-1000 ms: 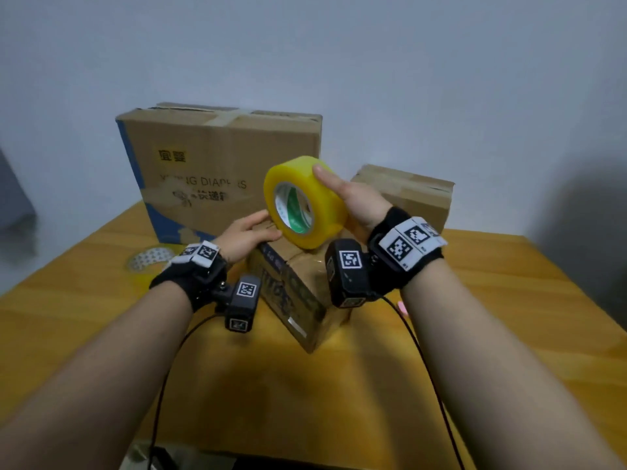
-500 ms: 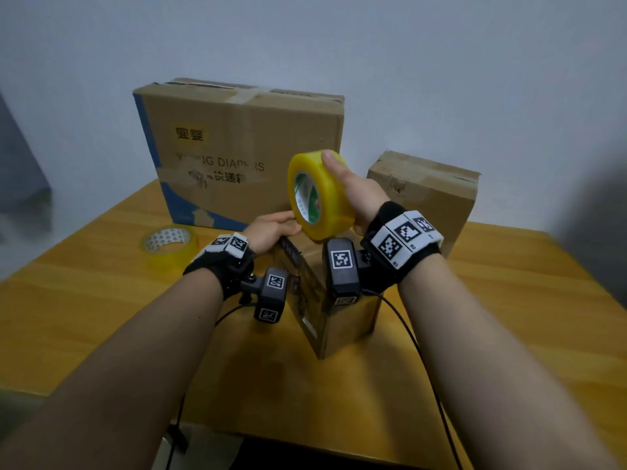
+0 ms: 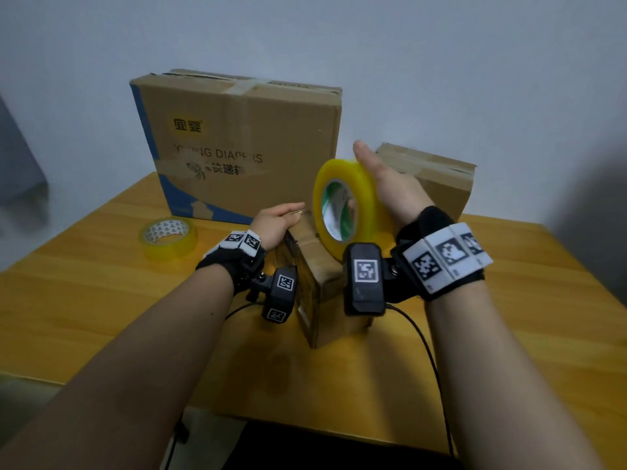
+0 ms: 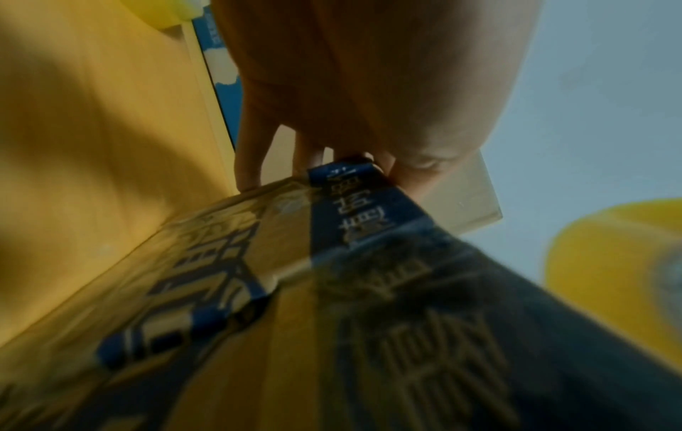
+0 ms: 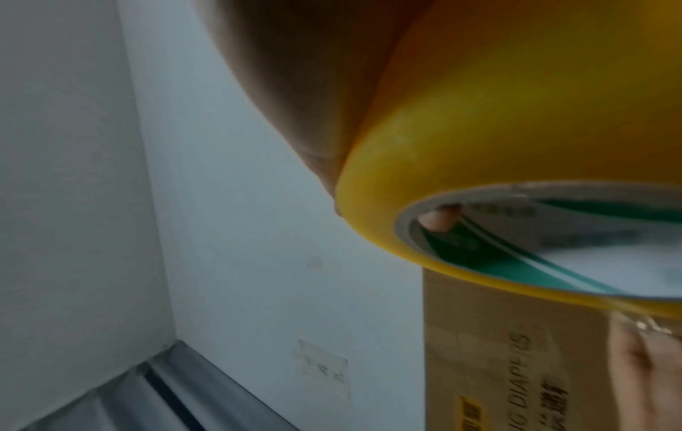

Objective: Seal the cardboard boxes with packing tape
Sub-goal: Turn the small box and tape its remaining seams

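The right hand (image 3: 390,188) grips the yellow tape roll (image 3: 342,205), thumb lying over its outer rim and a fingertip (image 5: 439,220) hooked inside the core. The roll stands on edge, its lower rim down at the top of the small box (image 3: 322,266) just in front of the right wrist.

To the left of the roll, the left hand (image 3: 274,222) rests on the far left corner of that same small box, fingers (image 4: 251,151) bent down over the far edge and thumb pressed on the top; it holds the box steady. A clear strip of tape seems to run from the roll toward the left fingers, though the blur makes this unsure.

Beyond the left hand stands the large diaper box (image 3: 237,147), upright, with tape across its top seam. Beyond the right hand sits a third box (image 3: 437,178). Well to the left of the left hand, a second tape roll (image 3: 168,237) lies flat on the wooden table (image 3: 101,300).
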